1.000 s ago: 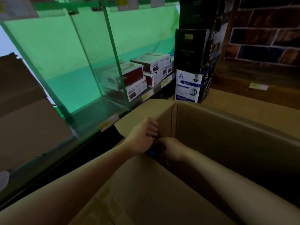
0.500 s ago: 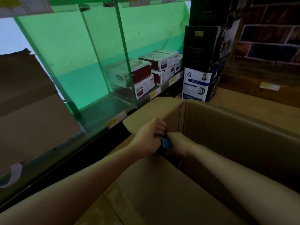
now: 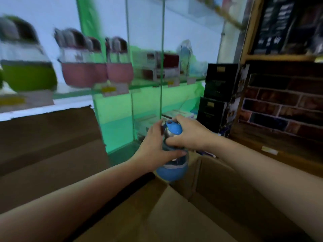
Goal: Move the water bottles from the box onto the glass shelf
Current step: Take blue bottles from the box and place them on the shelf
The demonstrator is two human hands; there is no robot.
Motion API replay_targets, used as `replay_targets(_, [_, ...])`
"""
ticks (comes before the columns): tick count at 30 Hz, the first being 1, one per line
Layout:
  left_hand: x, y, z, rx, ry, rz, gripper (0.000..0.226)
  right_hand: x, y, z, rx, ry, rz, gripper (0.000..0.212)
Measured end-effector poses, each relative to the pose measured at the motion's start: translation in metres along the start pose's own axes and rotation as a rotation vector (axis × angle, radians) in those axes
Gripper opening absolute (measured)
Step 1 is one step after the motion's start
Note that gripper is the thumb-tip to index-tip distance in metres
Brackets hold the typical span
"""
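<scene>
Above the box [image 3: 201, 206], the blue water bottle [image 3: 172, 165] has come up from inside, left hand [image 3: 153, 151] gripping its body and right hand [image 3: 188, 135] its neck, ready for the glass shelf [image 3: 148, 84].

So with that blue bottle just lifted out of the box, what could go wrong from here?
1. The blue bottle hangs in the air above the cardboard box corner; both hands grip only its upper part, so it might slip.
2. The glass shelf already looks crowded with pink bottles, so setting this one down could knock a neighbour.
3. The upright glass panes stand close; a quick swing could hit them.
</scene>
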State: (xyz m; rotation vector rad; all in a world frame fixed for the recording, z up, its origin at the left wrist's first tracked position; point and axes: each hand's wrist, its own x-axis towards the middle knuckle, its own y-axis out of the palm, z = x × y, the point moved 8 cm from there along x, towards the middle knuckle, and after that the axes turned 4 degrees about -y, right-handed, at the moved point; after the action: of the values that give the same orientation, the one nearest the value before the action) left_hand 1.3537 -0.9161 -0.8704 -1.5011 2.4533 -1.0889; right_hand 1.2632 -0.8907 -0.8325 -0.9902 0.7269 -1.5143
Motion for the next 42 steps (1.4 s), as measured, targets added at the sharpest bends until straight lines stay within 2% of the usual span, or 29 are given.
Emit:
replay_targets(2, [-0.013,-0.049,-0.015,-0.023,0.028,-0.067,0.1,0.003,-0.017,0.053,0.025,-0.06,-0.043,0.046])
replay_targets(5, [-0.04,-0.129,-0.033,-0.055,0.101,-0.163,0.078,0.007,-0.034,0.136,0.065,-0.191,-0.117,0.042])
replay_targets(8, [-0.076,-0.213,-0.04,-0.038,0.147,-0.262,0.083,0.01,-0.039,0.225,0.149,-0.319,-0.143,0.045])
replay_targets(14, [-0.151,-0.351,-0.047,0.058,0.162,-0.494,0.076,0.012,-0.037,0.375,0.26,-0.547,-0.144,0.047])
replay_targets(19, [-0.212,-0.448,-0.041,0.193,0.126,-0.651,0.088,0.011,-0.021,0.488,0.28,-0.726,-0.092,0.049])
replay_targets(23, [-0.255,-0.509,-0.019,0.189,0.058,-0.754,0.074,0.015,0.01,0.559,0.331,-0.811,-0.023,0.048])
replay_targets(29, [-0.295,-0.556,0.02,0.276,-0.036,-0.836,0.06,0.023,0.055,0.618,0.346,-0.85,0.047,0.047])
replay_targets(33, [-0.305,-0.572,0.045,0.31,-0.089,-0.873,0.063,0.031,0.081,0.636,0.305,-0.868,0.048,0.05])
replay_targets(39, [-0.313,-0.581,0.078,0.241,-0.132,-0.914,0.074,0.037,0.1,0.641,0.271,-0.891,0.08,0.054])
replay_targets(42, [-0.316,-0.584,0.086,0.26,-0.186,-0.932,0.09,0.036,0.098,0.642,0.289,-0.908,0.094,0.056])
